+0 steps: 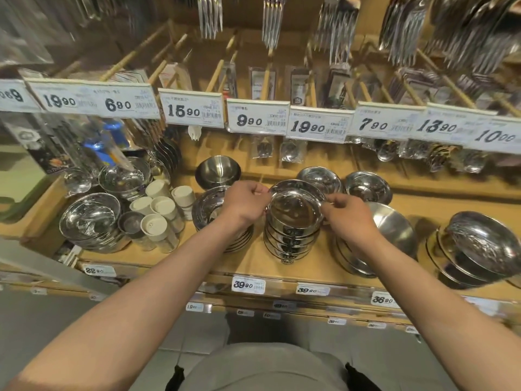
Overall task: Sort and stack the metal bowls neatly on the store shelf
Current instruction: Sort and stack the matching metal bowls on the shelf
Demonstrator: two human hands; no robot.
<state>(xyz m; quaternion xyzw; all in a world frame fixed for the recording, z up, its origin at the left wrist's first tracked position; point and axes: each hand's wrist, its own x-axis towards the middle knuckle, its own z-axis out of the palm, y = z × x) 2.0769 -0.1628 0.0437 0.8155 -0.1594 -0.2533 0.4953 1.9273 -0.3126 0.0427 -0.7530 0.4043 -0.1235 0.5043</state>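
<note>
I am reaching both arms forward, left hand (pixel 244 203) and right hand (pixel 348 213) pinching the top bowl's (pixel 294 208) rim over the stack (pixel 290 239).

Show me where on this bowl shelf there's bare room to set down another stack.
Bare wood shows along the shelf front, between the central bowl stack gripped by both hands and the stack at its left. A second patch lies behind the far-right tilted bowls. The left end, around the white-capped jars, is crowded.
</note>
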